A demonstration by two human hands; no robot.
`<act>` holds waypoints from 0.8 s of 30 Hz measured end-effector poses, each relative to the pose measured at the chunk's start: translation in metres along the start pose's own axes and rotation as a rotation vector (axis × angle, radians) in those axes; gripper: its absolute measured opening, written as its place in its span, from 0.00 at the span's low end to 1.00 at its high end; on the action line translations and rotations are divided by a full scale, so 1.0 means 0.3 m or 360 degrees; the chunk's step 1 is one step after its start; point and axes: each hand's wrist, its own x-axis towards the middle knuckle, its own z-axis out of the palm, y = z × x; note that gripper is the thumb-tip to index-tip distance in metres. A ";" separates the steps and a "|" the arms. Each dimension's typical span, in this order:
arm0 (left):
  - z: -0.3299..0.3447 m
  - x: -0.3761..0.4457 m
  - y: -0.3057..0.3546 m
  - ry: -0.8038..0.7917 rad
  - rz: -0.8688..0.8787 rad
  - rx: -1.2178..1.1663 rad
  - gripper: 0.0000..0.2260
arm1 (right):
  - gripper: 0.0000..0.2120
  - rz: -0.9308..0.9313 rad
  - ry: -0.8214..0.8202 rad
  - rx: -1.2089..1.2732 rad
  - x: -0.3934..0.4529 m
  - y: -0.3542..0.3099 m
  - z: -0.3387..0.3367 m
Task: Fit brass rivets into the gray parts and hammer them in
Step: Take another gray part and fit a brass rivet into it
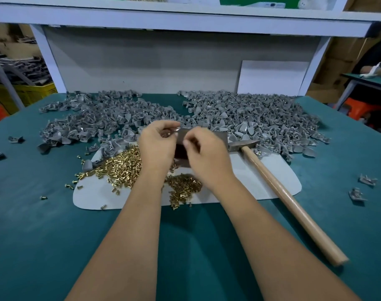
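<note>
Head view: fitting step, left hand (158, 144) pinching a gray part (174, 129) above the brass rivets (122, 164) on the counter (44, 224), right hand (204, 155) fingers curled, grip contents unclear; next, hammer (278, 187) pickup.

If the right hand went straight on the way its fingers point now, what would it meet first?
Most likely the left hand: the right hand points up-left toward it, over a dark metal block. Depth between them is unclear.
</note>
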 end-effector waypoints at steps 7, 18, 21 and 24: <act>0.054 -0.050 -0.003 -0.0420 0.0260 0.0131 0.18 | 0.07 0.0455 0.0544 0.0155 0.025 0.096 -0.084; 0.027 -0.030 -0.004 -0.0210 0.0108 0.0034 0.18 | 0.07 0.0651 0.0561 0.0181 0.035 0.128 -0.086; 0.022 -0.020 -0.020 -0.0198 -0.0008 0.0203 0.16 | 0.06 0.0692 0.0540 0.0110 0.034 0.131 -0.078; 0.021 -0.020 -0.014 -0.0147 0.0006 0.0334 0.11 | 0.05 0.0801 0.0480 0.0150 0.033 0.134 -0.074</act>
